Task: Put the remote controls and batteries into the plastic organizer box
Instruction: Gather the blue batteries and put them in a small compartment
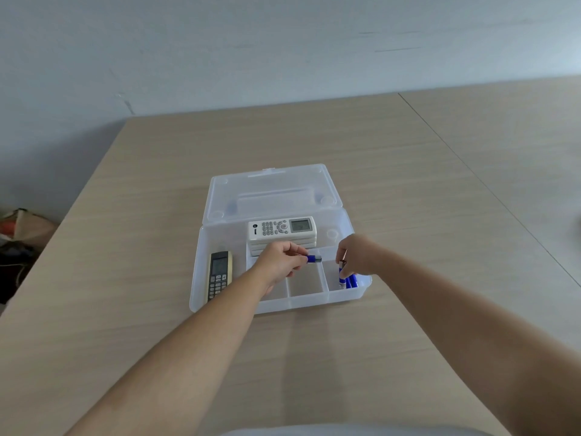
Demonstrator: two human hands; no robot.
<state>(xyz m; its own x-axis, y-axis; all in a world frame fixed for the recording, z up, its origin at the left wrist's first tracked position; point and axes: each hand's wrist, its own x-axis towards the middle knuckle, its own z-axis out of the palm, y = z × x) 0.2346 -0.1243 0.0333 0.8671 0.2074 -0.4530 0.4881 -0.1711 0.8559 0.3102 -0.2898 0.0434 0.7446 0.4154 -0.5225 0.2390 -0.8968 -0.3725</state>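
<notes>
Left hand (280, 262) pinching blue battery (313, 259) over organizer box (201, 247) (lid open), right hand (356, 255) at batteries (348, 281)

Organizer box (201, 272): translucent frosted plastic, smooth; table (125, 184): matt pale wood-grain laminate; white remote (281, 228): glossy plastic; batteries (349, 281): shiny blue wrap; wall (220, 42): matt paint.

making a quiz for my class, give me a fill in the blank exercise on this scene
1. The box lid is ____.
2. The left hand holds a ____ battery.
3. The white remotes are ____ the organizer box.
4. The right hand reaches into the box's ____ compartment.

Missing words: open; blue; inside; right
</notes>
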